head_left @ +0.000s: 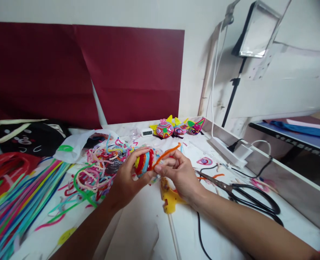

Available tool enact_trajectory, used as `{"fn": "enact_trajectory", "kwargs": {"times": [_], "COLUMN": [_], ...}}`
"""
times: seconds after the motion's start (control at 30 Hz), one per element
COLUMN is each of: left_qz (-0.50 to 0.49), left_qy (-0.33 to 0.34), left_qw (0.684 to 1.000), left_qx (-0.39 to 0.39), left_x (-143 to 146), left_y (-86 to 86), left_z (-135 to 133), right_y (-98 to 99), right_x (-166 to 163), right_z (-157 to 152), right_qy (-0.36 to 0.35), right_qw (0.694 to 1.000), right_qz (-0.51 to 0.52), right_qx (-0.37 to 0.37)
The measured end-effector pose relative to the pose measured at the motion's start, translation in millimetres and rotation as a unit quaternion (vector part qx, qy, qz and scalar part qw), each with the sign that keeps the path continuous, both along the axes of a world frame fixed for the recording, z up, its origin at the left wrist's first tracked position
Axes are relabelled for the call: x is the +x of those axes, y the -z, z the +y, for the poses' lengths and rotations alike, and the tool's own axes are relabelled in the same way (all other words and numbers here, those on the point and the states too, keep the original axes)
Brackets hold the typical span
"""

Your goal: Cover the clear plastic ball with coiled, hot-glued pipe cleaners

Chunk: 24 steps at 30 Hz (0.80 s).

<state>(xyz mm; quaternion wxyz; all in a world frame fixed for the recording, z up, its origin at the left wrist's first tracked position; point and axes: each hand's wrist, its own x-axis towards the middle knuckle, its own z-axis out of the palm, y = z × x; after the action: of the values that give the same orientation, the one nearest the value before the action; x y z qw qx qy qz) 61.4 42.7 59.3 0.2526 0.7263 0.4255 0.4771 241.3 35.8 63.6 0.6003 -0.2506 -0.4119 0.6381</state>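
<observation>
My left hand (131,177) is wrapped round a rounded craft piece (145,162) covered in bands of yellow, red and light blue pipe cleaner. Its far end looks clear and uncovered. An orange pipe cleaner (166,153) runs along the piece, pinched between the thumb and fingers of my right hand (178,171), its tip sticking up past the fingers. Below my right hand lies a yellow hot glue gun (170,202) with a clear glue stick (174,234) pointing toward me. Both hands are above the white table (138,227).
Black-handled scissors (246,196) lie at the right. Cut pipe cleaners (94,180) are heaped at the left, beside long straight ones (21,206). Finished colourful fish-like crafts (163,128) and a small digital timer (146,132) stand at the back. A power strip (230,151) lies along the right edge.
</observation>
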Motion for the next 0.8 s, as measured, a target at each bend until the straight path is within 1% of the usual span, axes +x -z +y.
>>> {"fn": "enact_trajectory", "kwargs": {"times": [0.17,0.23,0.3,0.37,0.43,0.47,0.5,0.53,0.57,0.63,0.7,0.73,0.8], "left_qz": [0.006,-0.019,-0.054,-0.079,-0.103,-0.114,-0.124,-0.129,-0.127,-0.112,-0.091,-0.084,-0.077], "left_qy": [-0.037,-0.045,-0.043,-0.041,-0.049,-0.054,-0.062,-0.07,-0.079,-0.093,-0.1,-0.102,-0.107], "left_qw": [0.999,0.999,0.997,0.995,0.992,0.99,0.988,0.987,0.987,0.988,0.99,0.99,0.991], "left_qx": [-0.005,-0.016,-0.034,-0.051,-0.062,-0.067,-0.069,-0.067,-0.065,-0.055,-0.044,-0.04,-0.033], "left_x": [-4.2,-7.7,-13.7,-21.8,-30.7,-35.1,-39.3,-43.1,-46.6,-51.9,-54.7,-55.1,-54.5], "left_y": [4.6,9.6,16.0,22.4,27.6,29.9,31.9,34.0,36.0,39.8,42.2,42.4,40.6], "left_z": [-12.2,-14.1,-14.4,-14.0,-13.6,-13.4,-13.2,-13.0,-12.7,-12.1,-12.1,-12.5,-14.4], "right_y": [9.4,11.6,11.9,9.7,5.2,2.6,0.1,-1.9,-2.8,0.0,9.9,17.0,32.7], "right_x": [-7.5,-7.8,-4.0,5.1,19.1,27.0,34.9,42.1,48.2,56.0,58.0,57.6,55.6], "right_z": [-4.5,-5.1,-3.5,0.3,4.9,6.6,7.3,6.7,4.8,-2.5,-11.4,-15.3,-20.7], "right_qy": [-0.025,-0.049,-0.089,-0.128,-0.133,-0.118,-0.107,-0.104,-0.11,-0.13,-0.15,-0.156,-0.145], "right_qw": [0.999,0.997,0.99,0.977,0.953,0.926,0.884,0.827,0.768,0.663,0.578,0.552,0.528], "right_qz": [-0.028,-0.057,-0.103,-0.166,-0.255,-0.332,-0.42,-0.506,-0.581,-0.689,-0.763,-0.78,-0.799], "right_qx": [-0.001,0.004,0.021,0.047,0.094,0.134,0.177,0.219,0.245,0.261,0.248,0.25,0.25]}}
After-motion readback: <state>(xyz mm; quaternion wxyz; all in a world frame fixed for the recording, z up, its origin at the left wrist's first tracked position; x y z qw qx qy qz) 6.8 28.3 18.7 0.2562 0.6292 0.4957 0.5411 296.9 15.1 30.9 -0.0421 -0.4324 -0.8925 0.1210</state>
